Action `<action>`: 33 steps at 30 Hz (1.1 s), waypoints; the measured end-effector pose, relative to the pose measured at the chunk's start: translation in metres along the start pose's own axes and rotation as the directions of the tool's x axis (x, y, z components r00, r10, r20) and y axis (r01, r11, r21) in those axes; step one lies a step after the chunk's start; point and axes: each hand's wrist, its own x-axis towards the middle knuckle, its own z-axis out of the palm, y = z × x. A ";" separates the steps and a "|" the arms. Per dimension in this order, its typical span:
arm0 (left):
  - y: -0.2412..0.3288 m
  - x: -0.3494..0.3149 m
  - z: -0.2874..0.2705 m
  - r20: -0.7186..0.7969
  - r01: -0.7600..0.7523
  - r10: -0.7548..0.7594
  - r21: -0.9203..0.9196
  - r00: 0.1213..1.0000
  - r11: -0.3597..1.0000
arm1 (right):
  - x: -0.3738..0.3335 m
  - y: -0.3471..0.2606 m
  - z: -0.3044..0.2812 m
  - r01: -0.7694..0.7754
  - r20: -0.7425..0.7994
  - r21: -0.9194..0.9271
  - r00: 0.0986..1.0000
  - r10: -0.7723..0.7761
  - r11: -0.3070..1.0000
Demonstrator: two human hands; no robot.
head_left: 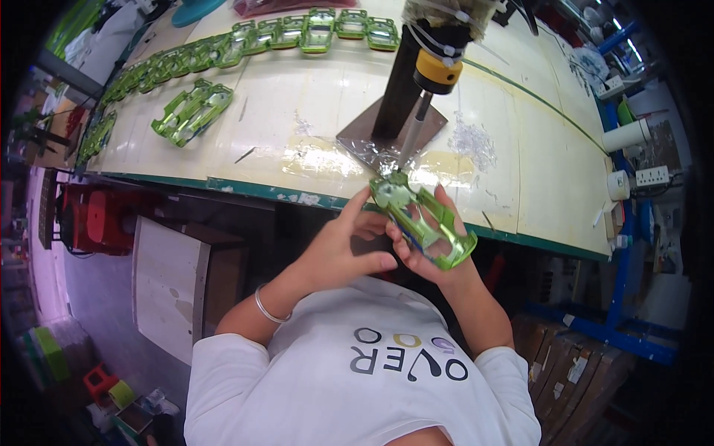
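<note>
In front of me, at the table's near edge, is a glossy green toy car body shell (426, 223) with open window gaps, held tilted. My right hand (431, 256) grips it from below and along its right side. My left hand (349, 245) is beside the shell's left side, thumb and fingers apart. Its index fingertip is at the far end of the shell; whether it presses there I cannot tell. Over that far end, a power screwdriver (437, 73) with a yellow collar hangs on a black post. Its long metal bit (413, 134) points down and its tip meets or nearly meets the shell.
The black post (394, 89) stands on a brown square base plate (357, 137) on the white table (282, 111). Similar green shells (318, 31) form a long curved row at the back left, with a few more (192, 111) nearer. Cardboard boxes (573, 372) stand below right.
</note>
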 end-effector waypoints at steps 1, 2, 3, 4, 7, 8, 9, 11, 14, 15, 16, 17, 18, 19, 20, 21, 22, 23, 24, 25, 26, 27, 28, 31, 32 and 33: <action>0.000 0.001 -0.010 -0.018 0.049 -0.048 0.054 0.999 0.997 | -0.008 0.001 -0.005 -0.049 0.047 0.077 0.998 0.046 0.996; 0.007 0.003 -0.021 -0.126 0.070 -0.042 0.227 0.991 0.971 | -0.019 0.005 -0.012 0.030 -0.027 0.069 0.999 -0.028 0.997; 0.012 0.007 -0.037 -0.234 0.038 0.087 0.484 0.968 0.874 | -0.032 0.008 -0.015 0.079 -0.056 0.069 0.996 -0.075 0.995; 0.011 0.014 -0.056 -0.297 -0.024 0.336 0.716 0.894 0.698 | -0.045 0.008 -0.018 0.131 -0.085 0.066 0.988 -0.126 0.989; 0.015 0.030 -0.128 -0.250 0.122 0.640 0.963 0.727 0.238 | -0.086 -0.013 -0.028 0.388 -0.186 -0.138 0.893 -0.409 0.911; 0.015 0.029 -0.150 -0.230 0.226 0.645 0.970 0.729 0.091 | -0.097 -0.028 -0.041 0.462 -0.217 -0.265 0.827 -0.519 0.846; 0.014 0.025 -0.166 -0.264 0.306 0.597 0.951 0.757 0.032 | -0.107 -0.045 -0.047 0.507 -0.208 -0.433 0.748 -0.630 0.745; 0.011 0.018 -0.189 -0.290 0.368 0.558 0.929 0.778 -0.031 | -0.123 -0.082 -0.054 0.330 -0.242 -0.831 0.511 -0.825 0.448; 0.006 0.016 -0.211 -0.421 0.511 0.423 0.851 0.803 -0.122 | -0.129 -0.155 -0.090 -0.272 0.035 -0.954 0.303 -0.952 -0.122; 0.005 0.019 -0.214 -0.433 0.513 0.400 0.851 0.808 -0.113 | -0.128 -0.183 -0.112 -0.457 0.252 -0.812 0.287 -0.924 -0.364; 0.005 0.016 -0.216 -0.459 0.529 0.370 0.841 0.808 -0.113 | -0.114 -0.199 -0.100 -0.501 0.178 -0.813 0.272 -0.946 -0.297; 0.003 0.014 -0.215 -0.462 0.533 0.368 0.838 0.807 -0.116 | -0.102 -0.212 -0.086 -0.549 0.102 -0.804 0.252 -0.962 -0.229; 0.004 0.015 -0.211 -0.429 0.469 0.443 0.883 0.787 0.022 | -0.094 -0.235 -0.091 -0.545 0.164 -0.803 0.186 -0.969 -0.240; 0.005 0.015 -0.207 -0.403 0.382 0.516 0.911 0.756 0.153 | -0.088 -0.252 -0.100 -0.543 0.224 -0.802 0.118 -0.968 -0.251; 0.010 0.010 -0.199 -0.409 0.394 0.515 0.908 0.753 0.145 | -0.081 -0.256 -0.100 -0.534 0.222 -0.806 0.127 -0.967 -0.255; 0.018 0.007 -0.185 -0.511 0.312 0.445 0.839 0.736 0.446 | -0.074 -0.261 -0.100 -0.494 0.366 -0.798 0.059 -0.929 -0.346; 0.025 0.003 -0.169 -0.585 0.207 0.349 0.679 0.732 0.705 | -0.069 -0.262 -0.100 -0.461 0.496 -0.775 -0.020 -0.868 -0.432; 0.034 -0.004 -0.151 -0.602 0.156 0.252 0.542 0.758 0.826 | -0.063 -0.244 -0.090 -0.436 0.593 -0.732 -0.032 -0.804 -0.523; 0.042 -0.014 -0.131 -0.603 0.111 0.156 0.381 0.782 0.918 | -0.056 -0.216 -0.074 -0.326 0.585 -0.763 0.022 -0.811 -0.559; 0.048 -0.026 -0.112 -0.548 0.069 0.094 0.269 0.831 0.961 | -0.049 -0.180 -0.054 -0.206 0.581 -0.786 0.080 -0.810 -0.583; 0.051 -0.038 -0.093 -0.485 0.039 0.038 0.147 0.874 0.988 | -0.043 -0.135 -0.029 -0.057 0.562 -0.814 0.170 -0.810 -0.577; 0.052 -0.046 -0.073 -0.416 0.008 0.012 0.045 0.909 0.999 | -0.045 -0.095 -0.019 0.081 0.550 -0.828 0.308 -0.776 -0.555; 0.051 -0.051 -0.054 -0.345 -0.014 -0.007 -0.058 0.939 0.998 | -0.050 -0.054 -0.009 0.208 0.505 -0.858 0.515 -0.693 -0.470; 0.046 -0.048 -0.007 -0.120 0.013 -0.046 -0.263 0.992 0.965 | -0.041 0.027 0.012 0.460 0.482 -0.873 0.761 -0.433 -0.164; 0.044 -0.044 0.004 -0.058 0.021 -0.040 -0.303 0.998 0.953 | -0.034 0.042 0.009 0.485 0.418 -0.872 0.804 -0.423 0.059; 0.042 -0.040 0.005 -0.055 0.023 -0.042 -0.304 0.998 0.952 | -0.032 0.047 0.007 0.484 0.416 -0.873 0.803 -0.426 0.060</action>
